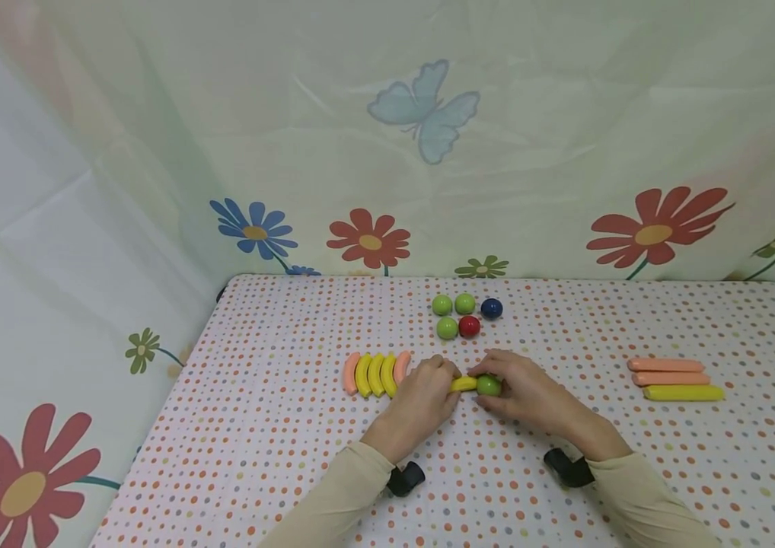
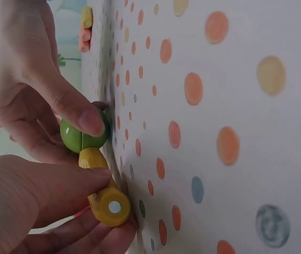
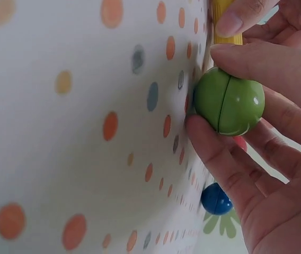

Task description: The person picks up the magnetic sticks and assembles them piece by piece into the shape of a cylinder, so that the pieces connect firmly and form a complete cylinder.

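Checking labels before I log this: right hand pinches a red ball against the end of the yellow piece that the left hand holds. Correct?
Not quite. The ball is green, not red, as the right wrist view shows. The rest stands: the right hand pinches it against the end of the yellow piece held by the left hand. The red ball lies untouched farther back.

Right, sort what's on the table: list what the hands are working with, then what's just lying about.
In hand:
- left hand grips short yellow stick
- right hand pinches glossy green ball

Lying about:
- row of curved yellow and pink pieces
- cluster of five balls
- three long sticks
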`<state>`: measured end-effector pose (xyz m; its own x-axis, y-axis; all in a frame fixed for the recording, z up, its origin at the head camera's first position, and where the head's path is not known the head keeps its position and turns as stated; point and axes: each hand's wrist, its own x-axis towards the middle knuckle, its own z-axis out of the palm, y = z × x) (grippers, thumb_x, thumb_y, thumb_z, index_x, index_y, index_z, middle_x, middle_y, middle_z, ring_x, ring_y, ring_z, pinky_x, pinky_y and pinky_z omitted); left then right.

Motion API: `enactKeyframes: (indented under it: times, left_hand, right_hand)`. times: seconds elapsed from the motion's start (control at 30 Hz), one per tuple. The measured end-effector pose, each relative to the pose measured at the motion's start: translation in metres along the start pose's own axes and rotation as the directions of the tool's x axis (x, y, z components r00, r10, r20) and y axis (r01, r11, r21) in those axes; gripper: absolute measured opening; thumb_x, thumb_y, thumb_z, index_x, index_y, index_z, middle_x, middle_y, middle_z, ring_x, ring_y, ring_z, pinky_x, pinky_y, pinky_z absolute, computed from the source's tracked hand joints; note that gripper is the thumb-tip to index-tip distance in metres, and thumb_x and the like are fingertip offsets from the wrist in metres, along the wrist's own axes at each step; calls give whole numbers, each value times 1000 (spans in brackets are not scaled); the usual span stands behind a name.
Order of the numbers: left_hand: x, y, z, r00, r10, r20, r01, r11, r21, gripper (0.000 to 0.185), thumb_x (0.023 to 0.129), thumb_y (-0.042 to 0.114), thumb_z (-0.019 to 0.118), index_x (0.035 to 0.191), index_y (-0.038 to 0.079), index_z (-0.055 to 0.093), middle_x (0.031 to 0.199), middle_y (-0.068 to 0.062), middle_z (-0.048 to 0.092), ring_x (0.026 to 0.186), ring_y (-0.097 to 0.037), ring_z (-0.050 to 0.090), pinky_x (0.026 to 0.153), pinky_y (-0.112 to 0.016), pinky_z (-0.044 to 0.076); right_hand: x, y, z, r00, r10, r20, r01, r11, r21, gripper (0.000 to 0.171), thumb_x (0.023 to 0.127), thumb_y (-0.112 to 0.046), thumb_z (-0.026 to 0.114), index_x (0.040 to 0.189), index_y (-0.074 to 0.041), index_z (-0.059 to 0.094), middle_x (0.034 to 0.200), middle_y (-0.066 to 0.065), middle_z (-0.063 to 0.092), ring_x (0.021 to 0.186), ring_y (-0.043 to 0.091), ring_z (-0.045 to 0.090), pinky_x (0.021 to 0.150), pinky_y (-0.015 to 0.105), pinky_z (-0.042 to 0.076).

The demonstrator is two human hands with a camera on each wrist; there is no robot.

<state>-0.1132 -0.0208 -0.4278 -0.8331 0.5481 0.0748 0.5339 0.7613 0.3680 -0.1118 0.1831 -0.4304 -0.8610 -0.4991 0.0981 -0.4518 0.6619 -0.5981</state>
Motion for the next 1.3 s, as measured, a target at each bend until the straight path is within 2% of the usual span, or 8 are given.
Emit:
enactKeyframes:
  times: [0.1, 0.2, 0.27, 0.4, 0.57, 0.77, 1.03, 1.3]
  left_hand:
    - [0, 0, 0, 1000, 0, 4, 0, 1000, -18, 19, 97, 12, 76, 113, 2, 73, 108, -9, 69, 95, -18, 67, 78, -21, 56]
    - [0, 1, 0, 1000, -1, 7, 1, 998, -57, 21, 97, 13, 76, 115, 1, 72, 109, -9, 68, 92, -16, 65, 76, -20, 55]
    - [0, 1, 0, 1000, 3, 5, -3, 997, -76, 23, 98, 15, 76, 116, 1, 72, 110, -8, 67, 91, -13, 63, 76, -18, 54]
    - [5, 0, 0, 1000, 0, -15, -1, 995, -97, 30, 99, 22, 76, 120, 2, 70, 111, -8, 62, 93, -13, 59, 80, -19, 52]
    - [21, -5, -4, 996, -66, -54, 64, 997, -38, 43, 101, 29, 73, 130, 0, 61, 124, -12, 56, 107, -20, 57, 89, -29, 57]
    - [44, -13, -10, 992, -92, -87, 98, 993, 71, 45, 102, 23, 71, 136, -2, 58, 129, -16, 52, 111, -25, 54, 81, -31, 60]
    - [58, -15, -6, 997, -77, -29, 81, 983, 168, 32, 102, 3, 65, 134, 0, 63, 130, -15, 55, 109, -24, 54, 84, -29, 58]
    - [57, -18, -3, 992, -125, 14, 122, 984, 131, 30, 105, 14, 65, 133, 4, 63, 129, -12, 61, 115, -24, 60, 89, -34, 60]
  right_hand:
    - [-2, 2, -2, 1000, 4, -8, -4, 1000, -7, 28, 85, -2, 84, 111, -2, 75, 113, 11, 69, 106, 32, 67, 90, 47, 58]
    - [-4, 5, -3, 1000, 18, -25, -19, 1000, -16, 28, 84, -4, 85, 110, -3, 75, 104, 3, 67, 87, 13, 58, 74, 32, 55]
    - [-7, 7, -5, 999, 33, -42, -34, 999, -24, 28, 84, -4, 86, 109, -4, 76, 102, 1, 66, 86, 10, 57, 72, 30, 53]
    - [-16, 13, -11, 995, 68, -67, -71, 997, -42, 29, 83, -5, 87, 110, -4, 76, 104, 2, 67, 88, 11, 58, 73, 31, 54]
    - [-28, 22, -19, 990, 113, -84, -117, 992, -55, 30, 83, -7, 88, 110, -4, 76, 105, 3, 67, 87, 12, 57, 70, 30, 51]
    - [-43, 30, -26, 981, 171, -96, -177, 983, -58, 31, 83, -7, 88, 111, -3, 75, 105, 4, 67, 87, 13, 58, 69, 29, 53]
    - [-57, 38, -27, 978, 167, -128, -177, 982, -70, 31, 81, -7, 89, 109, -5, 76, 100, -1, 66, 83, 8, 56, 67, 26, 53]
    - [-56, 45, -28, 973, 182, -142, -196, 976, -93, 33, 81, -8, 90, 111, -4, 76, 104, 6, 69, 88, 18, 62, 67, 28, 54]
